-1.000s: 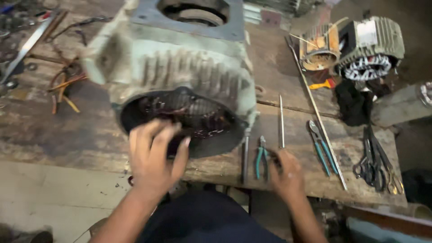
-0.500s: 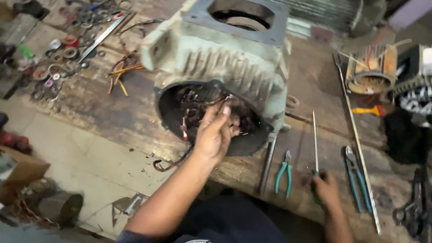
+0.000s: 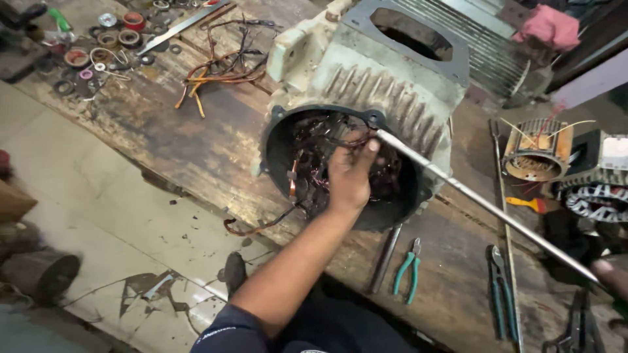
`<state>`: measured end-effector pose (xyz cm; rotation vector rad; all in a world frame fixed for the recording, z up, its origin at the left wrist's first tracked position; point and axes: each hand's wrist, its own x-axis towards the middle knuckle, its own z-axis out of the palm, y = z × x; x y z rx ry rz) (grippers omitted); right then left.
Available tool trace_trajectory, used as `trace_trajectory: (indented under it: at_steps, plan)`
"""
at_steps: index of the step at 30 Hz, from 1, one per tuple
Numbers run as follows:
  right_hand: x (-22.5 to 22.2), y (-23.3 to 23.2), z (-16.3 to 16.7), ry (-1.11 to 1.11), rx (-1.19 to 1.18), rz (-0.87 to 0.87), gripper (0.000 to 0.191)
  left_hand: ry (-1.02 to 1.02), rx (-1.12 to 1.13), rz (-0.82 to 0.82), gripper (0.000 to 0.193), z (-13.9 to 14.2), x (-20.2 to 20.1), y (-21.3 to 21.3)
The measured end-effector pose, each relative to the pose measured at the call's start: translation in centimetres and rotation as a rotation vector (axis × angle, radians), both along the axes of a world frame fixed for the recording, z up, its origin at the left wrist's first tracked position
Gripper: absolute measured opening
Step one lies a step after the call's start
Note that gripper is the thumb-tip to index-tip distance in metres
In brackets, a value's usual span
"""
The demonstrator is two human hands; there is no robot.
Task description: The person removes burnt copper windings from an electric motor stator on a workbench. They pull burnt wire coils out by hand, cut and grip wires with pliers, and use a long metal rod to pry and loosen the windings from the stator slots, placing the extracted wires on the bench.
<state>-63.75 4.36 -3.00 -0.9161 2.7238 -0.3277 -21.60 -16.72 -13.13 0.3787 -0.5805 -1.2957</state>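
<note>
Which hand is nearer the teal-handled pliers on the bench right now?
Left. The left hand is up at the motor housing opening, above the teal-handled pliers. The right hand grips the long metal rod at the frame's right edge, farther off.

packages: none | labels: none | signs: none | screens: none

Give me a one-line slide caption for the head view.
Left hand in the motor housing windings; right hand holds a long metal rod angled into its opening.
</note>
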Motion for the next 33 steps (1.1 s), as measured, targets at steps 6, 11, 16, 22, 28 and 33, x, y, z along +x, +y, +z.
trace_trajectory:
  at_steps: [6, 11, 16, 22, 28, 33]
  plan:
    - [-1.2, -2.6, 1.5, -0.044, 0.033, -0.087, 0.07, 0.077, -0.035, -0.012, 0.028, -0.5, -0.7, -0.2]
    - [-1.7, -5.3, 4.1, -0.125, 0.063, -0.151, 0.073, 0.106, 0.007, -0.043, 0.029, -0.2, -1.1, -0.2]
    - [-2.1, -6.9, 5.4, -0.135, 0.078, -0.1, 0.066, 0.169, 0.002, -0.087, 0.027, -0.6, -1.6, -0.3]
    - [-2.1, -7.4, 5.9, -0.082, 0.079, 0.113, 0.059, 0.2, -0.157, -0.177, 0.021, -0.9, -0.9, -0.1]
    - [-0.5, -5.5, 6.7, -0.014, 0.033, 0.707, 0.056, 0.101, -0.135, -0.249, 0.022, -0.1, 0.2, 0.3]
    - [2.6, -5.8, 8.0, 0.114, -0.02, 1.142, 0.054, -0.062, -0.144, -0.116, 0.023, 0.2, 0.6, 1.1]
